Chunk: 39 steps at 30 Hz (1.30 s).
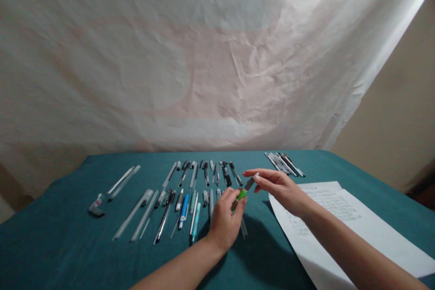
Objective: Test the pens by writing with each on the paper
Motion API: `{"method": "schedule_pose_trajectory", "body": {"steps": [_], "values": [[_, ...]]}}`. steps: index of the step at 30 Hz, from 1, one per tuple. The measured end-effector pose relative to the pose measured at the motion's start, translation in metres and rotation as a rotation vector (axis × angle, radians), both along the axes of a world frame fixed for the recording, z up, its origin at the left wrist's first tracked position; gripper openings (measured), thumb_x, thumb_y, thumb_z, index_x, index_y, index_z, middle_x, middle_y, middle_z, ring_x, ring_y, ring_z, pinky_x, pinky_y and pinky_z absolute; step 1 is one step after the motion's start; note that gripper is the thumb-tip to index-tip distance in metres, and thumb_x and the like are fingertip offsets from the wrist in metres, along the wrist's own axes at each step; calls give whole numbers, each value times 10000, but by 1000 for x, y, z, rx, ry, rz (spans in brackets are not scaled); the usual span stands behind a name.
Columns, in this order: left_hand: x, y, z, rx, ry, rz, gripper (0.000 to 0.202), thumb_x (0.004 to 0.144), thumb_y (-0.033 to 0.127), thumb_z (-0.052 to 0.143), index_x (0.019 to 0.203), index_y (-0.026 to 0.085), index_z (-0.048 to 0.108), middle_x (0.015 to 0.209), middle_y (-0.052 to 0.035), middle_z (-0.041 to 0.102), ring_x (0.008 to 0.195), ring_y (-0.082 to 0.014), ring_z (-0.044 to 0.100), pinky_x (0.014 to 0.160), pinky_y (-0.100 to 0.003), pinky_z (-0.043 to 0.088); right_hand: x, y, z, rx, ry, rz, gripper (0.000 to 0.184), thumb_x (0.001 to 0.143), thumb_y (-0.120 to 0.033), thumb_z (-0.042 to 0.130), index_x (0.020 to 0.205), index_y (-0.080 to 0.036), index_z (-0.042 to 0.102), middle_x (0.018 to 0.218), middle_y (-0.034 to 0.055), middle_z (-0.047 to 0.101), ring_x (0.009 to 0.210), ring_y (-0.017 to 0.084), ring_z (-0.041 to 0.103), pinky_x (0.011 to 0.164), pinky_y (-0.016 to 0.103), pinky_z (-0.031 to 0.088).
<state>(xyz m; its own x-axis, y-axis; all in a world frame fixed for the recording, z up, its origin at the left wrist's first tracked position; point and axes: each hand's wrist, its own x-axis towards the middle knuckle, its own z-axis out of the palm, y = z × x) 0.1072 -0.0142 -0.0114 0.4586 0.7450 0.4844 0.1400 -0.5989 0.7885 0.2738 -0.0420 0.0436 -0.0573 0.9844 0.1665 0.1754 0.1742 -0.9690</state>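
Observation:
My left hand [226, 219] is closed around a green and grey pen [242, 194], which tilts up to the right above the table. The fingers of my right hand [282, 189] pinch at the pen's grey upper end, with the index finger stretched out past it. Below and left of my hands, disassembled pens lie in two rough rows, among them a blue pen [184, 210] and a turquoise patterned pen [195, 223]. Clear barrels [131, 215], caps and thin refills lie with them. My left hand hides part of the front row.
Written paper sheets [363, 231] lie at the right under my right forearm. A group of pens [284, 164] lies at the back right. Two clear tubes [124, 183] and a small crumpled clear and dark item [96, 207] sit at the left on the green tablecloth [61, 244].

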Motion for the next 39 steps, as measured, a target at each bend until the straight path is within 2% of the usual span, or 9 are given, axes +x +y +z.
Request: {"method": "schedule_pose_trajectory", "body": {"steps": [6, 12, 16, 19, 25, 29, 34, 37, 39], "values": [[1, -1, -3, 16, 8, -20, 212, 872, 252, 445, 980, 173, 611, 814, -32, 549, 784, -150, 520, 709, -249, 385, -2, 6, -15, 58, -61, -155, 313, 707, -451, 618, 646, -157, 530, 618, 9, 593, 528, 90, 441, 505, 227, 343], [0, 0, -8, 40, 42, 6, 253, 859, 227, 459, 1070, 198, 596, 842, -39, 579, 822, -160, 545, 733, -259, 414, -2, 10, -24, 83, -257, -273, 368, 732, -489, 574, 595, -168, 455, 527, -30, 495, 483, 75, 358, 459, 215, 275], [2, 1, -11, 55, 38, 38, 343, 836, 205, 490, 1175, 235, 535, 986, -48, 609, 925, -171, 546, 827, -283, 412, 0, 10, -24, 80, -319, -309, 400, 739, -516, 551, 572, -167, 448, 487, -49, 424, 467, 73, 363, 448, 211, 279], [3, 1, -10, 51, 12, 21, 316, 843, 219, 482, 1150, 233, 557, 1033, -52, 614, 969, -174, 542, 871, -298, 401, 4, 8, -18, 38, -302, -234, 402, 748, -529, 531, 605, -155, 488, 524, -30, 479, 486, 83, 424, 456, 212, 320], [2, 0, -2, -14, -28, 0, 316, 854, 244, 468, 1155, 209, 556, 1013, -63, 619, 947, -174, 553, 851, -308, 420, 13, 3, -2, -76, -46, 55, 415, 746, -467, 574, 1027, -163, 570, 923, 76, 623, 782, 159, 581, 600, 255, 450], [0, 0, -2, -37, -31, 10, 296, 838, 239, 491, 1115, 204, 591, 937, -58, 631, 889, -172, 571, 804, -294, 444, 14, 8, -10, -40, -13, 39, 330, 717, -448, 615, 853, -147, 620, 764, 41, 627, 683, 130, 557, 572, 241, 427], [1, 0, -5, -62, -27, 12, 317, 820, 229, 518, 1130, 227, 582, 995, -57, 629, 933, -176, 561, 848, -310, 431, 10, 14, -26, -16, -77, -120, 355, 695, -484, 620, 607, -161, 503, 528, -34, 520, 466, 72, 434, 461, 213, 358], [2, 0, -6, -101, -36, -10, 313, 829, 257, 506, 1131, 218, 581, 974, -59, 631, 876, -169, 579, 819, -308, 450, 11, 11, -20, -70, -105, -80, 365, 725, -508, 576, 654, -151, 546, 582, -5, 566, 504, 90, 490, 490, 227, 384], [3, 0, -6, -148, -49, -23, 325, 839, 278, 490, 1147, 211, 567, 935, -56, 632, 740, -145, 590, 729, -289, 481, 13, 6, -12, -107, -68, 22, 357, 748, -495, 559, 823, -148, 598, 738, 39, 623, 636, 126, 561, 551, 245, 423]]}}
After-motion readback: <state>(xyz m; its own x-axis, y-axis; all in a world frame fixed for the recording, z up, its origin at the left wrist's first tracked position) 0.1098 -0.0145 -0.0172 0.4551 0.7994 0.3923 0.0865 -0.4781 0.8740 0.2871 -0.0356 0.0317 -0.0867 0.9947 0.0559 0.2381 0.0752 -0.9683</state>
